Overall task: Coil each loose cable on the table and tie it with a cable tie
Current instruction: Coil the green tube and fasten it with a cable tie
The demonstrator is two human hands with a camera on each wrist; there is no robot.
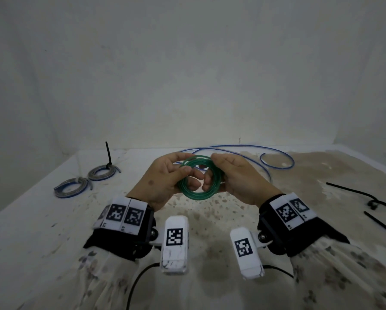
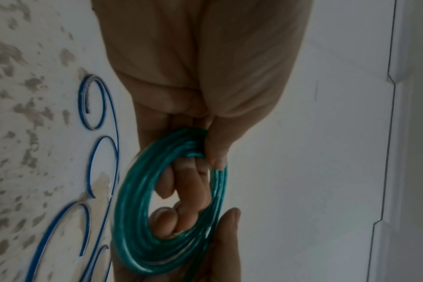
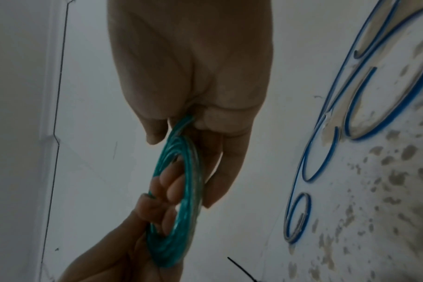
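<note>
Pale, bare wall rises behind a white worktop speckled with brown stains. Above its middle, both hands hold a green cable wound into a compact ring, lifted clear of the surface. On the ring's left side the left hand grips it, thumb on the outside and fingers curled through the hole; the right hand grips the right side the same way, its thumb pressed on the strands. Beyond the hands, a loose blue cable sprawls in open curves across the far part of the worktop. At far left lie two coiled blue cables, the farther one bound with a black cable tie whose tail stands upright. Spare black cable ties lie at the right edge, well apart from the hands.
</note>
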